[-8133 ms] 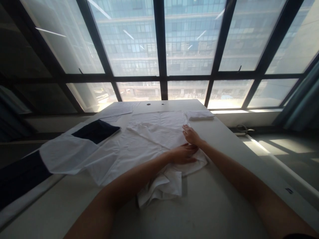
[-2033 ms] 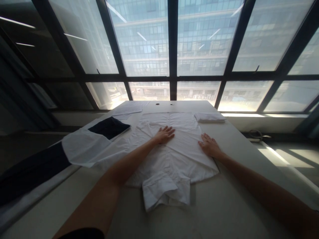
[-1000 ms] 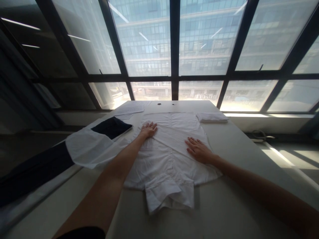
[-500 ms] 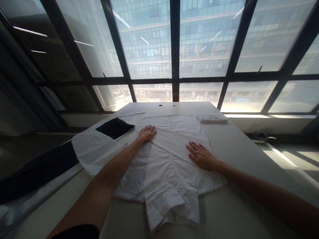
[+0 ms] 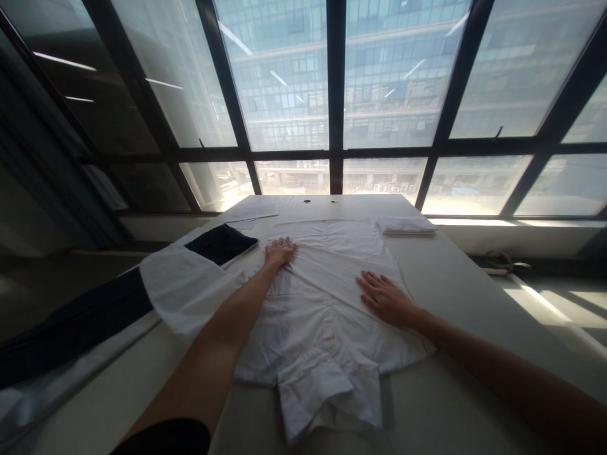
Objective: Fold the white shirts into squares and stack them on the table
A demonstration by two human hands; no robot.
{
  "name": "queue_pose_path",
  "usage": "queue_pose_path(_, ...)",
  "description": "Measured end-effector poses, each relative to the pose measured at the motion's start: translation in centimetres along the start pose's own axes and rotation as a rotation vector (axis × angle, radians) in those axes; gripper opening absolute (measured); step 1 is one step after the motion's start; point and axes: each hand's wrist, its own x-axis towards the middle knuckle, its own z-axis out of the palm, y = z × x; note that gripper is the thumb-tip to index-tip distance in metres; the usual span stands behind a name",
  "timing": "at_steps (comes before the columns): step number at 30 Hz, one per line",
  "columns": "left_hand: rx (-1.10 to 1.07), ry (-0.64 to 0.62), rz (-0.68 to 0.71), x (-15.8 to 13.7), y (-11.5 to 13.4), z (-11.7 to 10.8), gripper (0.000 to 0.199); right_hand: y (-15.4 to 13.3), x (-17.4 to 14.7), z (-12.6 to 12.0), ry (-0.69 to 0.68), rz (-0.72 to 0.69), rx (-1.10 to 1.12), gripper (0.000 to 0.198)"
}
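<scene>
A white collared shirt (image 5: pixel 315 316) lies spread on the white table, its collar at the near end and folds of cloth across its middle. My left hand (image 5: pixel 281 251) rests on the shirt's left side toward the far end, fingers a little bent and apart. Lower down on the right, my right hand (image 5: pixel 385 297) lies flat on the cloth with fingers stretched out. Neither hand grips anything that I can see.
Dark folded cloth (image 5: pixel 220 243) and white cloth (image 5: pixel 187 284) lie along the table's left side. A folded white cloth (image 5: pixel 406 225) sits at the far right. Thin white sheets (image 5: pixel 253 208) lie at the far left. Large windows (image 5: pixel 384 76) stand beyond the table (image 5: pixel 455 328).
My left forearm has shifted slightly to the right, and the left fingers look a bit more bent. My right hand stays in the same place on the shirt.
</scene>
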Motion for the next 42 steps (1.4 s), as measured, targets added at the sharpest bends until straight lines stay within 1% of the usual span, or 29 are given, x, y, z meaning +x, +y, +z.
queue_pose_path(6,-0.015,0.024,-0.005,-0.2,0.1,0.0,0.071,0.0,0.0,-0.2,-0.013,0.008,0.014,0.067)
queue_pose_path(12,-0.021,0.028,0.0,-0.3,0.2,-0.1,0.072,0.4,1.3,0.7,-0.04,0.119,0.001,0.075)
queue_pose_path(15,-0.017,0.037,0.001,-0.4,0.2,-0.2,0.072,2.0,2.0,0.8,-0.024,0.175,-0.041,0.075)
queue_pose_path(19,-0.008,0.041,0.006,-0.4,0.2,-0.2,0.072,5.6,2.1,0.0,0.002,0.369,-0.131,0.065)
queue_pose_path(22,-0.007,0.036,0.006,-0.3,0.2,-0.2,0.072,8.0,1.6,-0.5,-0.005,0.475,-0.14,0.06)
queue_pose_path(24,-0.008,0.032,0.004,-0.3,0.2,-0.3,0.071,8.7,1.3,-0.6,0.009,0.523,-0.123,0.061)
queue_pose_path(26,-0.01,0.034,0.006,-0.3,0.2,-0.3,0.071,8.8,1.1,-0.5,0.05,0.563,-0.122,0.063)
queue_pose_path(28,-0.011,0.043,0.01,-0.3,0.3,-0.3,0.07,8.5,1.1,-0.5,0.118,0.572,-0.145,0.063)
queue_pose_path(29,-0.012,0.048,0.011,-0.3,0.3,-0.3,0.07,8.2,1.1,-0.5,0.154,0.552,-0.16,0.062)
queue_pose_path(31,-0.013,0.056,0.01,-0.4,0.3,-0.3,0.069,7.7,1.3,-0.6,0.2,0.443,-0.173,0.059)
queue_pose_path(33,-0.014,0.057,0.009,-0.4,0.2,-0.3,0.069,7.2,1.5,-0.6,0.174,0.298,-0.151,0.059)
queue_pose_path(34,-0.014,0.056,0.009,-0.3,0.2,-0.3,0.068,7.1,1.6,-0.6,0.142,0.26,-0.134,0.059)
queue_pose_path(35,-0.015,0.053,0.009,-0.3,0.2,-0.3,0.068,7.1,1.7,-0.4,0.106,0.26,-0.119,0.06)
queue_pose_path(36,-0.016,0.051,0.01,-0.3,0.2,-0.3,0.068,7.2,1.8,-0.3,0.075,0.295,-0.109,0.061)
queue_pose_path(38,-0.017,0.046,0.009,-0.3,0.3,-0.2,0.068,7.7,1.9,0.0,0.043,0.417,-0.112,0.061)
queue_pose_path(40,-0.019,0.043,0.007,-0.3,0.3,-0.2,0.068,8.3,1.9,0.3,0.049,0.512,-0.128,0.06)
queue_pose_path(42,-0.021,0.041,0.006,-0.4,0.2,-0.1,0.069,8.9,1.8,0.4,0.079,0.557,-0.137,0.06)
